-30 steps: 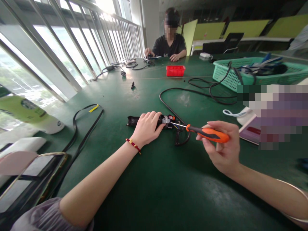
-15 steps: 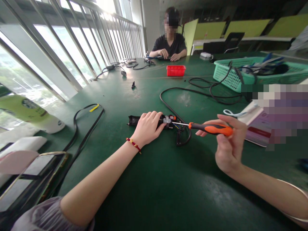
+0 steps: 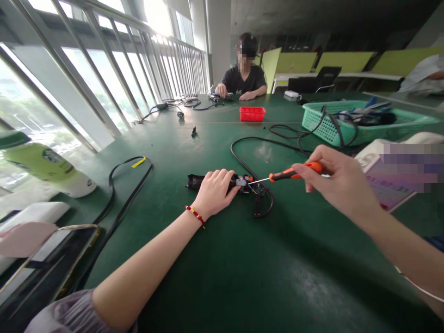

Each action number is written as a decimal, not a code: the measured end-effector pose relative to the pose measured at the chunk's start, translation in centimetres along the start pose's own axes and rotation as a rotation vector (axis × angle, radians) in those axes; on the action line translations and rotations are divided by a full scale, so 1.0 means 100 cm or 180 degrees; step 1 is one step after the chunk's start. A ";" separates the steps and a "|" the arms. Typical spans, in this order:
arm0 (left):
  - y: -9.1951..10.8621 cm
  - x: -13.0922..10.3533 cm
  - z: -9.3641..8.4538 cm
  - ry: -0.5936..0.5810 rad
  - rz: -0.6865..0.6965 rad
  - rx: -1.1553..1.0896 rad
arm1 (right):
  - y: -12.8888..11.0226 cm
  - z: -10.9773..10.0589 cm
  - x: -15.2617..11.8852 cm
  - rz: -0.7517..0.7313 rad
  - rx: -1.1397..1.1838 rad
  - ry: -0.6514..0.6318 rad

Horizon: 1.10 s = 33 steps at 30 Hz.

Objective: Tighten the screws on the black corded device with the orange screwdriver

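My left hand (image 3: 215, 190) is wrapped over a black corded power tool body (image 3: 196, 181) lying on the green table, its right end uncovered. Grey and orange parts and thin coloured wires show at that end. A black cord runs from it in a loop. In my right hand (image 3: 342, 182) is an orange and black screwdriver (image 3: 289, 173), gripped by the handle and tilted slightly down to the left. Its thin metal tip reaches the exposed grey part; whether it sits in a screw is too small to tell.
A red bin (image 3: 252, 114) and a small black piece (image 3: 194, 132) lie farther back. A green basket (image 3: 329, 132) with tools and cables stands right, beside a purple-white box (image 3: 390, 185). Left are a bottle (image 3: 52, 162), a strap (image 3: 130, 199) and a phone (image 3: 52, 263). Another person (image 3: 244, 78) sits opposite.
My right hand has turned and re-gripped the screwdriver handle from above, and the handle is raised a little. My left hand stays on the tool body. The view has tilted up slightly.
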<state>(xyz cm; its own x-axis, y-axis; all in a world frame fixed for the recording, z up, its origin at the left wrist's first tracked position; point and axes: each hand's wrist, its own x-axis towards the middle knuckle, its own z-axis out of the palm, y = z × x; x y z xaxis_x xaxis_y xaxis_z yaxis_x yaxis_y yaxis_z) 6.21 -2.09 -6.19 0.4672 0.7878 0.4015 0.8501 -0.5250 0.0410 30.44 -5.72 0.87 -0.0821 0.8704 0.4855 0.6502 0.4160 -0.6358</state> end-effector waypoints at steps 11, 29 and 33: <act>-0.001 0.000 0.000 -0.0020 -0.0016 0.0052 | -0.040 -0.015 0.077 -0.0056 -0.0914 -0.1358; 0.000 0.001 -0.001 -0.0067 -0.0013 0.0056 | -0.032 -0.024 0.087 0.0656 -0.0952 -0.2832; 0.000 0.001 -0.001 -0.0057 -0.0006 0.0058 | -0.029 -0.022 0.090 0.0866 -0.1070 -0.2813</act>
<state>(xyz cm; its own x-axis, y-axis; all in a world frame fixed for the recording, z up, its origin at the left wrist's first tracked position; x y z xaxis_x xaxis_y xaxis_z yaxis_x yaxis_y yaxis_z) 6.23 -1.99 -6.06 0.4698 0.7944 0.3850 0.8552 -0.5178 0.0249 29.45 0.36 8.38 -0.3440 0.8660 -0.3629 0.9004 0.1947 -0.3890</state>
